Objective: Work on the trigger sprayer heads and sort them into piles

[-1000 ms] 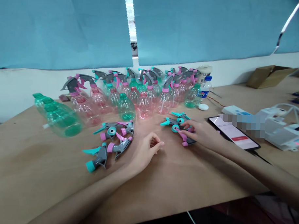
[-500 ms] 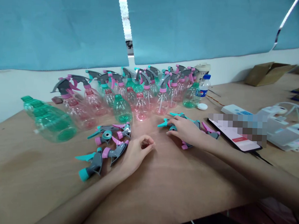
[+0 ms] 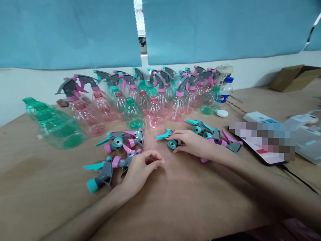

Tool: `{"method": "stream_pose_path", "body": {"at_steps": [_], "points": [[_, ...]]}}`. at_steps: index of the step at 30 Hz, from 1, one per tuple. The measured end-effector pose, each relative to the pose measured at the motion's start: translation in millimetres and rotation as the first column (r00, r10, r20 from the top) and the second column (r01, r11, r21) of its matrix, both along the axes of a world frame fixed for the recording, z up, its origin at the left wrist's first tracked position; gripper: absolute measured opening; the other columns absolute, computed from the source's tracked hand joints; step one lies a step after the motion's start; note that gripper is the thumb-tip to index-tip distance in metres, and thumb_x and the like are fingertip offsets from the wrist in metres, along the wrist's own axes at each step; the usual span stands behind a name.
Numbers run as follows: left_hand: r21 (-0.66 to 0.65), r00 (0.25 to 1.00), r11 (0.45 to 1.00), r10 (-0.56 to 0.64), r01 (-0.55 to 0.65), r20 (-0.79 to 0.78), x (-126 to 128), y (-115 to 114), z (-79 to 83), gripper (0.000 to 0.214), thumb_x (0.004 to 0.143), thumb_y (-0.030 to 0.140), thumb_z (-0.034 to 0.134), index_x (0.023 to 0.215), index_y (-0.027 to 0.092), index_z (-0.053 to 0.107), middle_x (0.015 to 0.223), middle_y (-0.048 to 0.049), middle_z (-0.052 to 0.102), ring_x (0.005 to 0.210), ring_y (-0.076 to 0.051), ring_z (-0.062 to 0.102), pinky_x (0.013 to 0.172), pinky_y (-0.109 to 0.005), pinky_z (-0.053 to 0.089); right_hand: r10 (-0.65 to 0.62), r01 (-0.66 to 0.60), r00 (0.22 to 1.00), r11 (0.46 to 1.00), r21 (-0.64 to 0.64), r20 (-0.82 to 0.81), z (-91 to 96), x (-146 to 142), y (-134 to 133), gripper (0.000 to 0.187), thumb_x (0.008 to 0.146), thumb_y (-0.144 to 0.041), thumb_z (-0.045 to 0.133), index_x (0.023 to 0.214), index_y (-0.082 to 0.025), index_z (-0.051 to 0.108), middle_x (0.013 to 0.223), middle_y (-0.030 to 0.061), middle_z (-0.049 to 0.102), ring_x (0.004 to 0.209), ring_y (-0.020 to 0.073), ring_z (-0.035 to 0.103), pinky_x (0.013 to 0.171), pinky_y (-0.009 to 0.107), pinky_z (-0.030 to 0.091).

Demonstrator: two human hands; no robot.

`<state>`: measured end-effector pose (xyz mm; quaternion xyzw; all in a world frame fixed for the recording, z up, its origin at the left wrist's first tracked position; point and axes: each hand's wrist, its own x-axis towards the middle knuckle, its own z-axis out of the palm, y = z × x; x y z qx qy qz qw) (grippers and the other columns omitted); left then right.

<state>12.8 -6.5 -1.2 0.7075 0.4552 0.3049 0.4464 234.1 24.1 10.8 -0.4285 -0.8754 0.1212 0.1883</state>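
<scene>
My right hand (image 3: 188,142) is closed on a trigger spray head (image 3: 168,135) with a teal trigger and a teal collar, just above the table. My left hand (image 3: 141,169) rests low over the wood, thumb and fingertips curled together, and nothing shows between them. Next to its wrist lie several loose spray heads, among them a grey one with teal parts (image 3: 102,176) and one with a pink collar (image 3: 119,162). More loose spray heads (image 3: 199,127) lie beyond and beside my right hand, partly hidden by it. An uncapped green bottle (image 3: 134,114) and a pink bottle (image 3: 155,115) stand ahead.
Behind stand several pink and green bottles with spray heads fitted, such as a pink one (image 3: 178,108). Green bottles (image 3: 60,131) stand at the left. To the right are a phone (image 3: 264,152) on a cable, a white disc (image 3: 222,113), a blue-capped bottle (image 3: 226,91) and a cardboard box (image 3: 296,79).
My right hand has drawn the teal spray head leftward, away from the other heads on the right. My left hand stays near its place, lower in view. The view has shifted slightly.
</scene>
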Motion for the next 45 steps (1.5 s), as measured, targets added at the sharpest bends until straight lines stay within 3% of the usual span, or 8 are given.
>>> {"method": "stream_pose_path", "body": {"at_steps": [4,11,18,25,32,45], "points": [[-0.031,0.999,0.999,-0.045,0.045,-0.010,1,-6,0.8,0.004,0.075,0.021,0.063,0.073,0.018,0.062,0.072,0.0018,0.065,0.070,-0.014,0.061,0.064,-0.024,0.046,0.030,-0.031,0.999,0.999,-0.022,-0.034,-3.8,3,0,0.042,0.075,-0.007,0.069,0.114,-0.021,0.064,0.104,0.0057,0.064,0.077,0.0148,0.062,0.068,0.027,0.050],[0.021,0.989,0.995,-0.090,0.093,-0.114,0,-7,3.4,0.005,0.078,0.021,0.063,0.074,0.019,0.062,0.073,0.0028,0.064,0.070,-0.014,0.059,0.064,-0.024,0.044,-0.016,0.022,0.990,0.999,0.045,-0.137,-9.6,-1,-10,0.030,0.077,-0.024,0.072,0.106,-0.019,0.066,0.095,0.0044,0.064,0.074,0.0153,0.061,0.068,0.029,0.051],[0.004,0.990,0.995,-0.104,0.104,-0.092,-2,-9,2.1,0.007,0.079,0.023,0.064,0.074,0.019,0.062,0.075,0.0025,0.065,0.071,-0.014,0.060,0.065,-0.024,0.045,-0.010,0.042,0.958,0.994,0.105,-0.288,-12.5,-11,-35,0.033,0.082,-0.033,0.067,0.111,-0.020,0.062,0.102,0.0074,0.064,0.090,0.0192,0.061,0.077,0.032,0.052],[-0.008,0.992,0.994,-0.112,0.112,-0.060,-2,-8,0.8,0.006,0.081,0.023,0.064,0.077,0.020,0.063,0.077,0.0025,0.066,0.072,-0.014,0.061,0.066,-0.024,0.047,0.041,0.019,0.948,0.983,0.184,-0.317,-21.8,-9,-43,0.031,0.084,-0.033,0.065,0.113,-0.021,0.062,0.099,0.0067,0.067,0.091,0.0203,0.060,0.077,0.035,0.051],[-0.007,0.993,0.995,-0.099,0.098,-0.061,0,-7,0.5,0.007,0.081,0.025,0.064,0.078,0.019,0.063,0.077,0.0016,0.066,0.071,-0.014,0.062,0.066,-0.024,0.048,0.029,0.030,0.958,0.979,0.200,-0.286,-27.2,-7,-46,0.034,0.083,-0.033,0.066,0.114,-0.021,0.059,0.103,0.0037,0.071,0.099,0.0203,0.062,0.091,0.040,0.045],[0.056,0.985,0.991,-0.110,0.118,-0.130,-3,-8,-2.4,0.005,0.082,0.016,0.056,0.078,0.018,0.059,0.073,0.0021,0.062,0.066,-0.011,0.057,0.059,-0.021,0.044,-0.001,0.043,0.959,0.989,0.141,-0.284,-27.3,-8,-52,0.025,0.085,-0.033,0.063,0.108,-0.023,0.060,0.103,0.0009,0.070,0.100,0.0189,0.060,0.104,0.044,0.034]]}}
